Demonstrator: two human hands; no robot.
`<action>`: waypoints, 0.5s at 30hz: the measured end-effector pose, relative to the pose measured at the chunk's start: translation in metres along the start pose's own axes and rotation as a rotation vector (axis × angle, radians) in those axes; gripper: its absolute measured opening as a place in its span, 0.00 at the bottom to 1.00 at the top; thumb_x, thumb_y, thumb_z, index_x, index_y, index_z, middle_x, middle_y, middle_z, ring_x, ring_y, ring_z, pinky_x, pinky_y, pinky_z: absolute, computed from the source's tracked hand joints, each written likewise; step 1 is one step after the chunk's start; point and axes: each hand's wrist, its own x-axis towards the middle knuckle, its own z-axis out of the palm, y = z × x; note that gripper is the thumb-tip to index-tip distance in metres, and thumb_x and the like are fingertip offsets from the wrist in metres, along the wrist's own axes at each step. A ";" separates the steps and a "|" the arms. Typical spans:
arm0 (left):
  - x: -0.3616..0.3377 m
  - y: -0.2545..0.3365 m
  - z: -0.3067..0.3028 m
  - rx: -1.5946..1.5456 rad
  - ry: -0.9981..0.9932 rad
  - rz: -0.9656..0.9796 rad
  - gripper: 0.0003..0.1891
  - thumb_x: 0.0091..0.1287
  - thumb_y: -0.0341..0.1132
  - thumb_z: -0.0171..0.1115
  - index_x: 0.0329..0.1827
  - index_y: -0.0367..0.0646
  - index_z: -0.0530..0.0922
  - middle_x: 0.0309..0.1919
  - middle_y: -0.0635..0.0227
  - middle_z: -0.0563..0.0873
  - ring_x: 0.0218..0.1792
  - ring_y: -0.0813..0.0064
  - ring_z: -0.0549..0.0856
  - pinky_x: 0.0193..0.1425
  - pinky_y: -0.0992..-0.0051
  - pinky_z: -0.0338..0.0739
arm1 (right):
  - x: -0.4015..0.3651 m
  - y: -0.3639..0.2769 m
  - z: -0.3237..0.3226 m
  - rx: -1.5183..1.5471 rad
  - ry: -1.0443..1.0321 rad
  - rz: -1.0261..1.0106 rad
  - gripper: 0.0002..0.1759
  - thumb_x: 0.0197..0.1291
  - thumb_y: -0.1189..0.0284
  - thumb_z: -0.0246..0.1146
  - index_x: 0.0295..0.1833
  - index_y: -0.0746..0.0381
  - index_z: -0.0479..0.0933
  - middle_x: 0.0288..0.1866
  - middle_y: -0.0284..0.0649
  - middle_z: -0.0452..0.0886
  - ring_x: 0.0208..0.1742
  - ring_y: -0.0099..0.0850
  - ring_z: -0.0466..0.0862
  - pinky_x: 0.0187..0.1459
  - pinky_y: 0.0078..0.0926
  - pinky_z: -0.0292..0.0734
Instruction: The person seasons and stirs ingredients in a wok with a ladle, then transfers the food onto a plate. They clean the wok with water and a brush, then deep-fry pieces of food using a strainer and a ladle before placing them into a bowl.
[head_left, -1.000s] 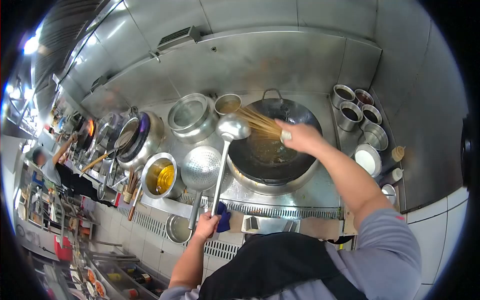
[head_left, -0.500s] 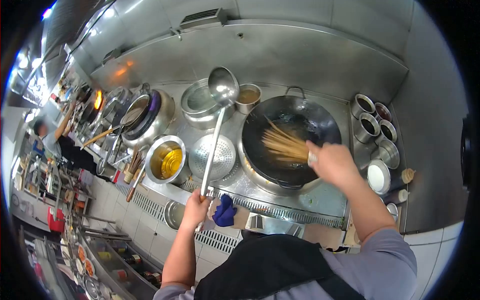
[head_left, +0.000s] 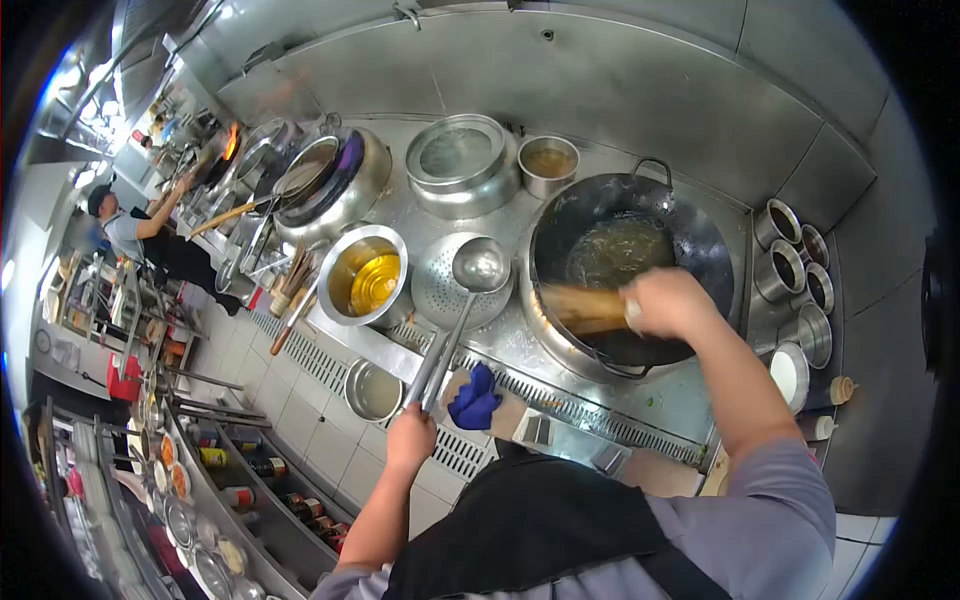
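My right hand (head_left: 672, 303) is closed round the bound end of a bamboo brush (head_left: 585, 308), whose bristles are blurred over the near left side of a black wok (head_left: 705, 240). Cloudy liquid lies in the wok's bottom. Lower down, my left hand (head_left: 411, 436) grips the handle of a steel ladle (head_left: 481, 266). The ladle's bowl is over a perforated strainer (head_left: 436, 285), and the strainer's handle runs down to the same hand. Whether that hand holds both handles I cannot tell for sure.
Left of the strainer stands a pot of yellow oil (head_left: 336, 293). Behind are a lidded pot (head_left: 463, 197) and a small pot (head_left: 549, 184). Steel containers (head_left: 783, 273) line the right side. A blue cloth (head_left: 474, 398) lies at the front edge. Another person (head_left: 128, 232) works at far left.
The ladle has come down from above the lidded pot to over the strainer. The brush has moved to the wok's near left side, uncovering the liquid. The whole view has shifted.
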 end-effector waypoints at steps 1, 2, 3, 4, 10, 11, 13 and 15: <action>0.004 0.000 0.003 0.006 -0.020 -0.009 0.16 0.61 0.37 0.55 0.47 0.36 0.75 0.33 0.43 0.84 0.37 0.45 0.84 0.44 0.53 0.78 | 0.039 0.008 0.012 0.074 0.074 0.163 0.14 0.53 0.66 0.57 0.40 0.59 0.83 0.38 0.48 0.84 0.42 0.44 0.85 0.45 0.41 0.80; 0.005 -0.002 0.007 0.011 -0.032 -0.015 0.16 0.61 0.37 0.55 0.49 0.36 0.75 0.34 0.44 0.84 0.38 0.45 0.84 0.44 0.53 0.78 | 0.082 0.020 0.030 0.223 0.204 0.385 0.13 0.54 0.68 0.57 0.38 0.63 0.83 0.38 0.49 0.84 0.43 0.45 0.85 0.45 0.41 0.79; 0.004 -0.002 0.009 0.006 -0.031 -0.008 0.16 0.61 0.37 0.55 0.49 0.36 0.75 0.34 0.44 0.84 0.38 0.45 0.84 0.44 0.53 0.78 | 0.096 0.018 0.032 0.301 0.353 0.509 0.12 0.55 0.70 0.56 0.37 0.63 0.83 0.38 0.50 0.84 0.43 0.45 0.85 0.45 0.40 0.79; 0.004 -0.002 0.012 -0.001 -0.015 -0.011 0.16 0.62 0.37 0.54 0.49 0.36 0.75 0.34 0.43 0.84 0.38 0.45 0.84 0.44 0.53 0.77 | 0.100 0.011 0.032 0.282 0.356 0.488 0.11 0.55 0.70 0.56 0.36 0.63 0.83 0.39 0.50 0.84 0.43 0.45 0.85 0.45 0.40 0.80; 0.009 -0.014 0.027 -0.060 0.032 -0.009 0.16 0.62 0.36 0.54 0.50 0.37 0.75 0.34 0.43 0.84 0.39 0.45 0.84 0.45 0.52 0.77 | 0.000 -0.034 0.045 -0.330 0.066 0.006 0.11 0.53 0.73 0.56 0.33 0.61 0.85 0.34 0.47 0.86 0.41 0.39 0.86 0.41 0.40 0.80; 0.000 -0.020 0.027 -0.065 0.015 -0.015 0.17 0.62 0.36 0.54 0.52 0.37 0.75 0.35 0.44 0.84 0.39 0.45 0.83 0.46 0.52 0.76 | 0.015 -0.018 0.038 -0.219 0.061 0.093 0.11 0.54 0.73 0.56 0.32 0.60 0.85 0.35 0.46 0.86 0.41 0.39 0.87 0.40 0.40 0.80; 0.004 -0.022 0.026 -0.060 0.000 -0.023 0.19 0.61 0.35 0.55 0.55 0.38 0.74 0.38 0.46 0.84 0.41 0.46 0.83 0.47 0.53 0.77 | 0.086 0.043 0.056 -0.053 0.173 0.365 0.11 0.52 0.74 0.56 0.32 0.61 0.85 0.34 0.47 0.85 0.38 0.41 0.86 0.37 0.39 0.80; 0.003 -0.026 0.027 -0.022 0.078 0.050 0.20 0.61 0.35 0.56 0.57 0.39 0.73 0.43 0.46 0.83 0.42 0.48 0.83 0.48 0.55 0.77 | 0.104 0.049 0.055 0.096 0.267 0.530 0.10 0.53 0.74 0.56 0.33 0.62 0.84 0.34 0.47 0.85 0.37 0.42 0.86 0.36 0.37 0.81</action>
